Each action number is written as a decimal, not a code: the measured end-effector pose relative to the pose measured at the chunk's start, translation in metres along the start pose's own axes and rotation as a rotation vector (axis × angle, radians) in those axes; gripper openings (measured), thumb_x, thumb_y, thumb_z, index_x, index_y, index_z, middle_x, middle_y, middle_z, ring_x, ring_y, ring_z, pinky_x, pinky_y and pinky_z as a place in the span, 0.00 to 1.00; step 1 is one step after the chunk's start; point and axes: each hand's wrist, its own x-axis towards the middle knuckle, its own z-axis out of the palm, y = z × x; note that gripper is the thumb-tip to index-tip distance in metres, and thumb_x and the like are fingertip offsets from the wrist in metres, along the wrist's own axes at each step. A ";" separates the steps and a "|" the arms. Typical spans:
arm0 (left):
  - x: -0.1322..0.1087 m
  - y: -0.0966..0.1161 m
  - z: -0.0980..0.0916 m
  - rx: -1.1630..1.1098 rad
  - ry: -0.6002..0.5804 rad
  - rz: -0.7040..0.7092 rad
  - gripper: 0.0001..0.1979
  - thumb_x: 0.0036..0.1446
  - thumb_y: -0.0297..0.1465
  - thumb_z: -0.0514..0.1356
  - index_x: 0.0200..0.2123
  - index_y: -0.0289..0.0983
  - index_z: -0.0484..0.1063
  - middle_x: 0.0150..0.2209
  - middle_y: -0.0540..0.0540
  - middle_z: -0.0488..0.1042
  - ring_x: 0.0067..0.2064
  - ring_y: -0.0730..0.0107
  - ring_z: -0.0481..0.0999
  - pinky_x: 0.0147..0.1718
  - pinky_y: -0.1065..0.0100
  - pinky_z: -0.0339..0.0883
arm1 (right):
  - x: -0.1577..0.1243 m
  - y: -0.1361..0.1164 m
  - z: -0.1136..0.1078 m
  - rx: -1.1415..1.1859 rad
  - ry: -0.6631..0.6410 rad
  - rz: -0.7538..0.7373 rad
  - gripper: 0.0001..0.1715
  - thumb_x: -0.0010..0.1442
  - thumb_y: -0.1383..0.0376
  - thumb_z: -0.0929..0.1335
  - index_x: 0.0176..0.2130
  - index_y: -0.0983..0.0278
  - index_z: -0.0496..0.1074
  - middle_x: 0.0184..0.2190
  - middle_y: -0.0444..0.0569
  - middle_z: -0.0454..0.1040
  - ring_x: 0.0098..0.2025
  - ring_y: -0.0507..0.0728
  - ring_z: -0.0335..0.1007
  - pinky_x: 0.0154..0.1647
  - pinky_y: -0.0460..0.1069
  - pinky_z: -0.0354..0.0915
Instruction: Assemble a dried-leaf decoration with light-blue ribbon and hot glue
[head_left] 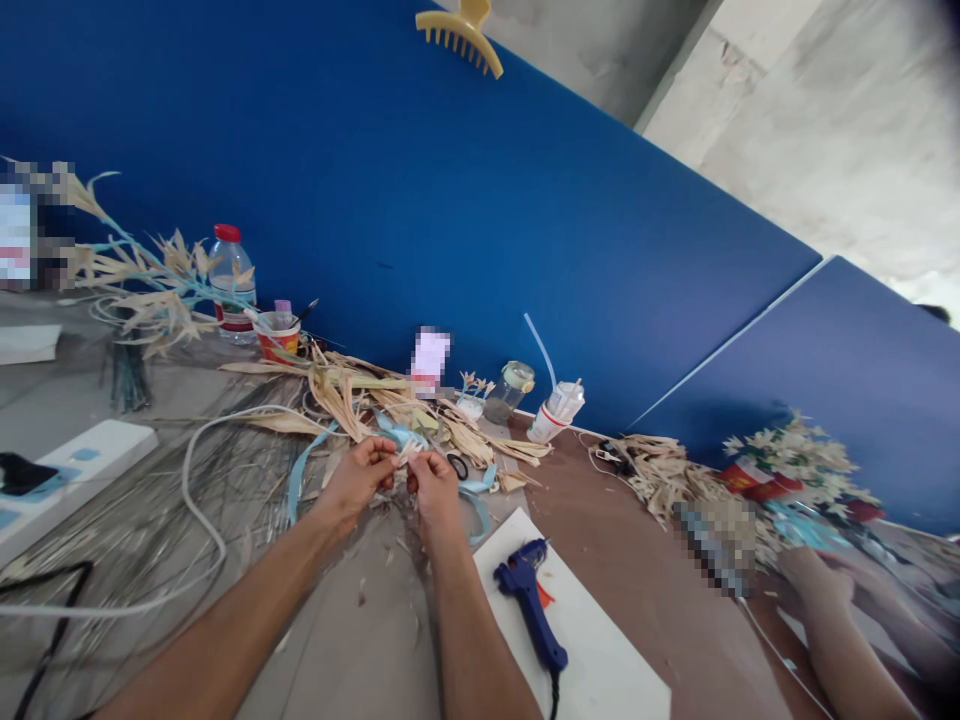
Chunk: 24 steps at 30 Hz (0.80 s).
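My left hand [361,482] and right hand [436,486] pinch a small pale piece [409,452] over the bench [352,640], near the dried husks [337,397], left of the glue gun [531,607]. I appear to be shaping it; the next move likely calls for a light, steady grip.

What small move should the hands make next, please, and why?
Perhaps steady the small pale piece with the left hand and adjust it with the right hand, since both hands meet at it and the glue gun lies unheld on the white sheet.
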 end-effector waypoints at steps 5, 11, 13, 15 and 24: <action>0.001 -0.002 0.000 -0.002 0.009 -0.010 0.17 0.37 0.31 0.66 0.32 0.35 0.66 0.19 0.56 0.68 0.19 0.79 0.64 0.20 0.75 0.55 | 0.000 0.001 0.000 0.024 -0.004 0.018 0.13 0.47 0.58 0.67 0.19 0.64 0.65 0.12 0.36 0.59 0.17 0.47 0.49 0.19 0.44 0.48; 0.002 -0.001 0.000 -0.020 0.027 -0.015 0.17 0.36 0.31 0.66 0.32 0.36 0.65 0.19 0.56 0.68 0.18 0.78 0.64 0.20 0.74 0.55 | -0.001 0.000 0.000 0.044 -0.017 0.031 0.13 0.47 0.59 0.68 0.19 0.64 0.65 0.13 0.36 0.59 0.17 0.47 0.50 0.19 0.44 0.48; 0.003 -0.001 0.000 -0.029 0.034 -0.008 0.17 0.36 0.30 0.66 0.32 0.36 0.65 0.19 0.56 0.68 0.19 0.78 0.65 0.20 0.74 0.56 | -0.001 -0.001 -0.001 0.084 -0.026 0.030 0.13 0.47 0.58 0.68 0.19 0.64 0.65 0.13 0.36 0.59 0.16 0.47 0.50 0.19 0.44 0.47; 0.003 -0.002 0.000 -0.037 0.040 -0.006 0.17 0.35 0.30 0.66 0.32 0.36 0.65 0.19 0.56 0.67 0.19 0.78 0.65 0.20 0.74 0.56 | 0.001 -0.002 -0.002 0.124 -0.024 0.023 0.14 0.47 0.57 0.68 0.19 0.64 0.66 0.13 0.37 0.59 0.16 0.47 0.50 0.19 0.44 0.48; 0.012 -0.003 -0.005 -0.071 0.087 0.003 0.17 0.33 0.30 0.66 0.30 0.36 0.66 0.19 0.56 0.67 0.18 0.78 0.64 0.20 0.73 0.56 | 0.014 -0.003 -0.012 0.240 0.080 0.073 0.14 0.46 0.56 0.70 0.28 0.65 0.70 0.18 0.38 0.66 0.15 0.47 0.56 0.17 0.44 0.53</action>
